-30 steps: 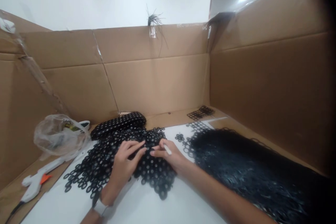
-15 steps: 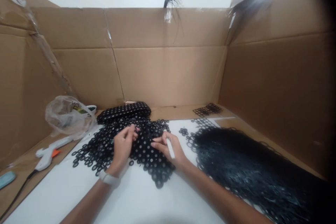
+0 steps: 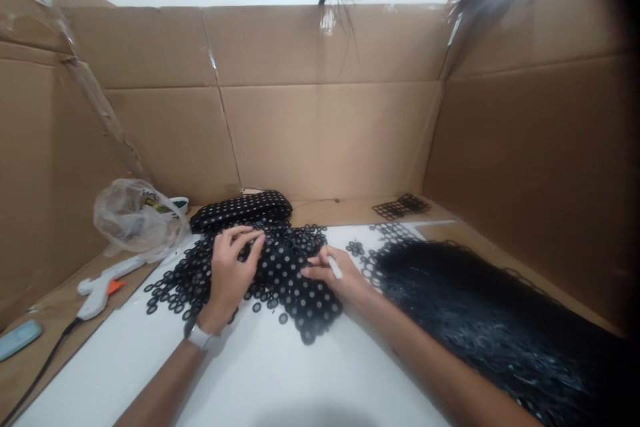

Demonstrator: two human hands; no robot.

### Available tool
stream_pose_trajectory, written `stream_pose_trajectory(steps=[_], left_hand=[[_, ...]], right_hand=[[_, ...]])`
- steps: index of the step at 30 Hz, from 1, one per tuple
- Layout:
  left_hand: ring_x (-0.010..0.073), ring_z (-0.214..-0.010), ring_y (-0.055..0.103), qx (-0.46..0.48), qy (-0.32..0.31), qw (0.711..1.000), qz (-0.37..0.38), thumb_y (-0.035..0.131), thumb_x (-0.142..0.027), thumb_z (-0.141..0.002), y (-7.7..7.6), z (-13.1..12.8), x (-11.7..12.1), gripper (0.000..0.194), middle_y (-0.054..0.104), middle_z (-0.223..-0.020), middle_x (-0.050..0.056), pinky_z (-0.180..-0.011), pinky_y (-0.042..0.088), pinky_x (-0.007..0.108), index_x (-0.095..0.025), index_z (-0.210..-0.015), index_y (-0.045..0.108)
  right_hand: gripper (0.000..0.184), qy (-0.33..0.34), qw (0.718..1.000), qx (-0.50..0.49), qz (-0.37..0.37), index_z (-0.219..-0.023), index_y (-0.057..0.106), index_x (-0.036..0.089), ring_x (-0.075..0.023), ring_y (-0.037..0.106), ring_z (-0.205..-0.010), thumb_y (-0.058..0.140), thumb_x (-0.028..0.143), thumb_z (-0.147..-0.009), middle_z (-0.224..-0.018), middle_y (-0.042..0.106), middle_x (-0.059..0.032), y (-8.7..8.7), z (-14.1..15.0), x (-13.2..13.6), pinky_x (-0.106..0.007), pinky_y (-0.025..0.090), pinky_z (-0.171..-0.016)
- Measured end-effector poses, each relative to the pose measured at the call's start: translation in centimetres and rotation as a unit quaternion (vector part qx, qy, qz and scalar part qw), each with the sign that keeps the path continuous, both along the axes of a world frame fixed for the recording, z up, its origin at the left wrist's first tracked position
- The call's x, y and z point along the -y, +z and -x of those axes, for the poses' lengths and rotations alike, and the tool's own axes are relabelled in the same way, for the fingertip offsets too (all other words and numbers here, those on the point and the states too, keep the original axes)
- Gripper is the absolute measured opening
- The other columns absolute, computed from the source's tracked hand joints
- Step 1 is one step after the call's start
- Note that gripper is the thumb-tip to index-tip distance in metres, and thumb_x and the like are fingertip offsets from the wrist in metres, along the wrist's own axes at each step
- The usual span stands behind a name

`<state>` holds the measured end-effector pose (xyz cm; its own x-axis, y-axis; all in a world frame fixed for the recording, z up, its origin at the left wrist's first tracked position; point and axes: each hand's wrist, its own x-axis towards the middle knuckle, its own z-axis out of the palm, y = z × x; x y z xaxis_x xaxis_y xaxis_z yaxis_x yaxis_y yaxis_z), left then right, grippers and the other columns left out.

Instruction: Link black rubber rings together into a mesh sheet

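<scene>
A sheet of joined black rings [image 3: 295, 277] lies on the white board [image 3: 280, 373] in front of me. My left hand [image 3: 229, 273] rests on its left part, fingers curled loosely and pressing down on the rings. My right hand [image 3: 334, 275] touches the sheet's right edge with its fingertips and grips a small white stick [image 3: 334, 268] between thumb and fingers. Loose black rings [image 3: 170, 290] spread out left of the sheet. A folded ring-covered black piece [image 3: 243, 208] sits behind it.
A big heap of black rings [image 3: 490, 320] fills the right side. A white glue gun [image 3: 100, 285] with an orange trigger and a clear plastic bag [image 3: 135, 217] lie at left, a pale blue object [image 3: 17, 338] at far left. Cardboard walls [image 3: 325, 133] enclose the workspace.
My left hand has opened somewhat and moved to lie across the sheet's left part. My right hand shifted slightly right with the white stick. The view tilted down a little.
</scene>
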<state>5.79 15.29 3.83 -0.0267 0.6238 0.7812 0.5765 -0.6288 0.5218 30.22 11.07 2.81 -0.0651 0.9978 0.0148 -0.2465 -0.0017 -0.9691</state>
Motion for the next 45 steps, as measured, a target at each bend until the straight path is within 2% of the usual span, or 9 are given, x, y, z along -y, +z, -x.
stream_pose_trajectory(steps=[7,13,18,22,25,28,32,36,45], left_hand=[[0.025,-0.117,0.071,0.001,-0.154,0.985,0.075,0.074,-0.043,-0.1,-0.7,-4.0,2.7,0.027,0.08,-0.122,0.005,-0.107,0.056,0.041,-0.032,-0.123,0.084],[0.0246,-0.101,0.079,0.051,-0.203,0.962,0.177,0.062,-0.048,-0.107,-1.4,-4.3,2.5,0.035,0.085,-0.11,0.006,-0.089,0.063,0.033,-0.024,-0.112,0.087],[0.0244,-0.093,0.078,0.113,-0.107,0.973,0.168,0.059,-0.053,-0.107,-1.7,-2.6,0.8,0.044,0.084,-0.107,0.008,-0.082,0.062,0.033,-0.018,-0.105,0.084],[0.0239,-0.085,0.073,0.12,0.012,0.985,0.123,0.06,-0.054,-0.105,-1.2,1.2,-1.7,0.043,0.082,-0.106,0.009,-0.083,0.059,0.038,-0.019,-0.117,0.082],[0.03,-0.104,0.072,0.075,0.05,0.992,0.092,0.07,-0.048,-0.098,-0.7,3.3,-2.9,0.035,0.078,-0.12,0.011,-0.094,0.058,0.045,-0.023,-0.119,0.084],[0.0361,-0.125,0.064,0.043,0.056,0.996,0.045,0.074,-0.044,-0.095,-0.4,3.2,-2.6,0.037,0.072,-0.132,0.015,-0.105,0.054,0.054,-0.023,-0.125,0.081],[0.0296,-0.126,0.064,0.01,-0.015,1.0,-0.01,0.072,-0.037,-0.1,0.0,0.1,-0.1,0.026,0.074,-0.127,0.008,-0.119,0.046,0.053,-0.029,-0.122,0.081],[0.0254,-0.115,0.072,-0.029,-0.128,0.991,0.008,0.075,-0.035,-0.099,-0.1,-2.9,2.3,0.025,0.08,-0.12,0.004,-0.109,0.055,0.045,-0.033,-0.123,0.082],[0.0236,-0.1,0.075,0.033,-0.174,0.974,0.144,0.069,-0.043,-0.103,-1.1,-4.0,3.2,0.022,0.082,-0.106,0.004,-0.091,0.058,0.035,-0.027,-0.102,0.083]], right_hand=[[0.064,-0.046,0.989,0.021,-0.139,-0.076,0.038,0.025,-0.0265,0.076,-0.091,0.097,0.05,-0.072,-0.096,0.083,-0.006,1.6,1.5,1.7,-0.038,0.053,-0.087],[0.049,-0.075,0.966,0.099,-0.225,-0.07,0.041,0.026,-0.031,0.08,-0.099,0.086,0.039,-0.086,-0.096,0.084,-0.0102,1.6,2.4,2.6,-0.042,0.058,-0.09],[0.044,-0.083,0.968,0.118,-0.207,-0.071,0.04,0.025,-0.0284,0.08,-0.098,0.082,0.028,-0.085,-0.095,0.083,-0.0081,0.5,1.9,1.6,-0.041,0.056,-0.093],[0.039,-0.013,0.984,0.095,-0.148,-0.075,0.044,0.025,-0.0286,0.078,-0.103,0.083,0.024,-0.078,-0.097,0.081,-0.0068,-0.4,0.2,0.3,-0.037,0.054,-0.086],[0.045,0.025,0.99,0.088,-0.11,-0.075,0.045,0.024,-0.0265,0.075,-0.093,0.089,0.027,-0.069,-0.09,0.076,-0.0031,-0.7,-0.6,-0.5,-0.034,0.052,-0.08],[0.051,-0.015,0.995,0.062,-0.081,-0.074,0.047,0.024,-0.0261,0.071,-0.094,0.096,0.029,-0.06,-0.088,0.073,-0.0022,-0.6,-0.5,-0.8,-0.033,0.05,-0.079],[0.064,-0.045,0.997,-0.02,-0.06,-0.073,0.044,0.023,-0.0232,0.067,-0.087,0.104,0.035,-0.053,-0.092,0.073,-0.0025,0.0,0.6,-0.2,-0.035,0.05,-0.081],[0.067,-0.04,0.992,-0.059,-0.107,-0.077,0.039,0.024,-0.019,0.064,-0.08,0.101,0.044,-0.064,-0.087,0.072,0.0002,0.9,1.4,1.1,-0.033,0.049,-0.08],[0.05,-0.083,0.952,0.15,-0.255,-0.069,0.044,0.024,-0.0223,0.069,-0.076,0.082,0.05,-0.09,-0.08,0.073,-0.004,1.0,1.4,2.4,-0.034,0.052,-0.073]])
